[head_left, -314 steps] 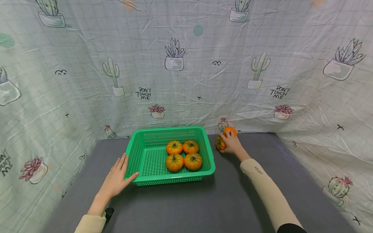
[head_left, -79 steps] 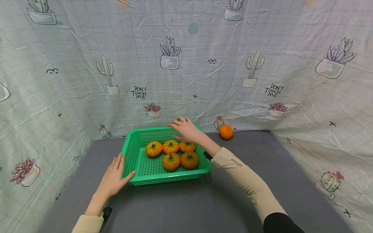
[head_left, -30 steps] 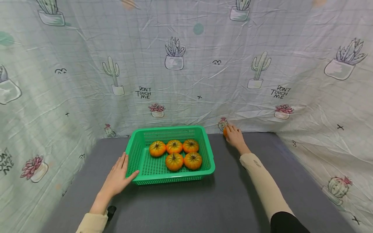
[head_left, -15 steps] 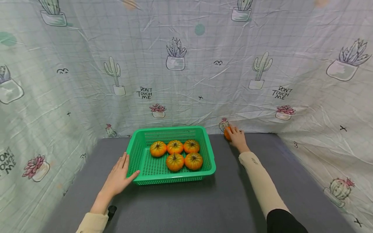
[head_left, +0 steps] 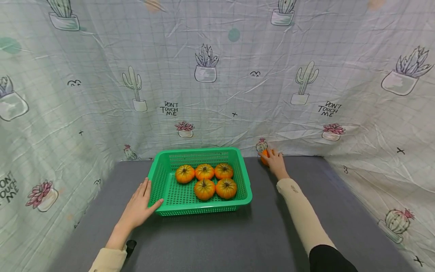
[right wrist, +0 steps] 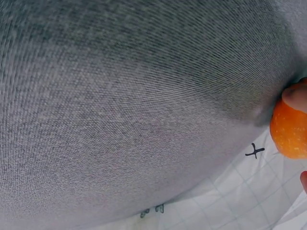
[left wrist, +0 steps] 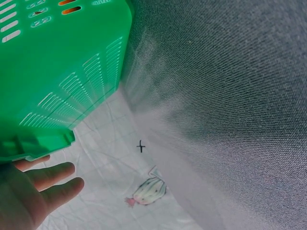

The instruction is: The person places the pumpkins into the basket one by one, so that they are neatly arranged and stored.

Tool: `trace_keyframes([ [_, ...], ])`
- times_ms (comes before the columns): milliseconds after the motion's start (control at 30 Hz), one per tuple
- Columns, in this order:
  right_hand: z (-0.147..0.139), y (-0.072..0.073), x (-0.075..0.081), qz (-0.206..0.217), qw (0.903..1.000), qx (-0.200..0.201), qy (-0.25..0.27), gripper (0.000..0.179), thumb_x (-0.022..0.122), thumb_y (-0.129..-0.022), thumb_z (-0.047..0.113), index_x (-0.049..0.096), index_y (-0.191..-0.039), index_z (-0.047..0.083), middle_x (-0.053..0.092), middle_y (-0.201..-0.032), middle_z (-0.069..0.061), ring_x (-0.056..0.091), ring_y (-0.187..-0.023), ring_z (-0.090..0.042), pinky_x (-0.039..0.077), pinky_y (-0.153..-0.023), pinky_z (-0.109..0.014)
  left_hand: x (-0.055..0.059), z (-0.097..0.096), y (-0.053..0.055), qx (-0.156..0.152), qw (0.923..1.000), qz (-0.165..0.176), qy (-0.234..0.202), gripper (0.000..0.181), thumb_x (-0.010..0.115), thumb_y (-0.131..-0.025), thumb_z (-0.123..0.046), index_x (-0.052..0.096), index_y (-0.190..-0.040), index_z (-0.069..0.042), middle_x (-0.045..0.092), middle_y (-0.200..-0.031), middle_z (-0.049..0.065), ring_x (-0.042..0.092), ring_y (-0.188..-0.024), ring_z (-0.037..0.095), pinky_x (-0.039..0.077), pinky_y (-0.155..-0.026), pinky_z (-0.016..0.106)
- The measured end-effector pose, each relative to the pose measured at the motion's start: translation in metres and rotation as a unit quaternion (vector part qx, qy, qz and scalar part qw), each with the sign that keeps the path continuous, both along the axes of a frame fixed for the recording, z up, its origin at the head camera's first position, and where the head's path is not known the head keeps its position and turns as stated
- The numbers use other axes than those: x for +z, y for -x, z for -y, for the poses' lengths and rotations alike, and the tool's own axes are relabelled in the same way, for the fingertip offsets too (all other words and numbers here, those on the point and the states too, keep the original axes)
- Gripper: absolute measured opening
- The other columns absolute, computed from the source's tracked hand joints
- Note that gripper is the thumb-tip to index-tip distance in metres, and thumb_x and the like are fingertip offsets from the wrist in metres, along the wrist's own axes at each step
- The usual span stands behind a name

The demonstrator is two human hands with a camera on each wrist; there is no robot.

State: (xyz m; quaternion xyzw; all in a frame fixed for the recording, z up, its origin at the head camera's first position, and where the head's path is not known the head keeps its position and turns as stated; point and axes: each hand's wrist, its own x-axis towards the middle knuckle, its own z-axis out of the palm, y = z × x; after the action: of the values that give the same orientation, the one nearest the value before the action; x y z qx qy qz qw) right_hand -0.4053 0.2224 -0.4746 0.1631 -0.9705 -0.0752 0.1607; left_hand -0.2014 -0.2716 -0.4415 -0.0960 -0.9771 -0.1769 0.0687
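A green plastic basket (head_left: 200,207) with perforated walls holds several small orange pumpkins (head_left: 204,189) with greenish tops. My left hand (head_left: 136,207) lies along its left side, fingers straight and thumb at the front left corner of the rim. Those fingers (left wrist: 57,177) show beside the rim in the left wrist view. At the back of the table, right of the basket, my right hand (head_left: 276,163) holds another small pumpkin (head_left: 264,158), partly hidden by the fingers. In the right wrist view, the thumb (right wrist: 296,97) touches this pumpkin's smooth orange side (right wrist: 290,132); most of the hand is out of frame.
Dark grey cloth covers the table (head_left: 217,241). A pale curtain (head_left: 224,94) printed with cacti hangs behind and along both sides, close behind the held pumpkin. The basket's left part shows bare mesh (head_left: 180,193).
Ten seconds ago two pumpkins lay at the right; one now sits in the basket's back row. My right hand went from above the basket to the remaining pumpkin and grips it. Left hand unmoved.
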Motion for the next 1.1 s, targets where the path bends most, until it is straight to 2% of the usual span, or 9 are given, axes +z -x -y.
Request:
trace_keyframes([
  [367, -0.004, -0.001, -0.006, -0.041, 0.9991, 0.008, 0.004, 0.060, 0.065, -0.073, -0.005, 0.050, -0.128, 0.012, 0.043, -0.128, -0.019, 0.039, -0.115, -0.040, 0.040, -0.086, -0.055, 0.000, -0.001, 0.000, 0.000, 1.0000, 0.001, -0.001, 0.088, 0.044, -0.087, -0.053, 0.008, -0.142, 0.005, 0.006, -0.148, 0.025, 0.011, -0.133, 0.046, 0.017, -0.103, 0.062],
  [600, -0.006, -0.004, -0.001, -0.055, 0.9973, 0.040, -0.029, 0.061, 0.069, -0.070, -0.003, 0.048, -0.126, 0.008, 0.043, -0.125, -0.019, 0.040, -0.110, -0.039, 0.042, -0.082, -0.051, 0.000, 0.000, 0.001, -0.002, 1.0000, -0.003, 0.002, 0.088, 0.044, -0.087, -0.053, 0.008, -0.142, 0.006, 0.006, -0.148, 0.025, 0.012, -0.132, 0.047, 0.018, -0.102, 0.063],
  [667, -0.005, -0.005, 0.002, -0.058, 0.9967, 0.051, -0.025, 0.062, 0.069, -0.069, -0.004, 0.048, -0.125, 0.008, 0.042, -0.124, -0.019, 0.039, -0.110, -0.040, 0.042, -0.082, -0.050, 0.000, 0.000, 0.000, -0.001, 1.0000, -0.003, 0.002, 0.088, 0.044, -0.087, -0.053, 0.008, -0.142, 0.005, 0.006, -0.148, 0.025, 0.012, -0.133, 0.046, 0.018, -0.102, 0.062],
  [867, -0.001, -0.007, 0.006, -0.076, 0.9927, 0.091, -0.023, 0.056, 0.069, -0.071, -0.002, 0.049, -0.123, 0.007, 0.043, -0.123, -0.023, 0.040, -0.113, -0.044, 0.042, -0.084, -0.053, 0.001, -0.001, 0.000, -0.002, 1.0000, 0.001, -0.002, 0.087, 0.046, -0.087, -0.051, 0.008, -0.142, 0.006, 0.004, -0.148, 0.025, 0.011, -0.133, 0.046, 0.017, -0.103, 0.062],
  [1100, 0.002, -0.013, 0.007, -0.075, 0.9912, 0.109, -0.001, 0.053, 0.066, -0.076, 0.002, 0.046, -0.124, 0.002, 0.039, -0.124, -0.029, 0.039, -0.112, -0.043, 0.039, -0.085, -0.055, 0.002, -0.001, 0.000, 0.001, 1.0000, -0.002, -0.001, 0.087, 0.045, -0.087, -0.052, 0.009, -0.141, 0.006, 0.006, -0.148, 0.025, 0.012, -0.133, 0.046, 0.017, -0.102, 0.063],
])
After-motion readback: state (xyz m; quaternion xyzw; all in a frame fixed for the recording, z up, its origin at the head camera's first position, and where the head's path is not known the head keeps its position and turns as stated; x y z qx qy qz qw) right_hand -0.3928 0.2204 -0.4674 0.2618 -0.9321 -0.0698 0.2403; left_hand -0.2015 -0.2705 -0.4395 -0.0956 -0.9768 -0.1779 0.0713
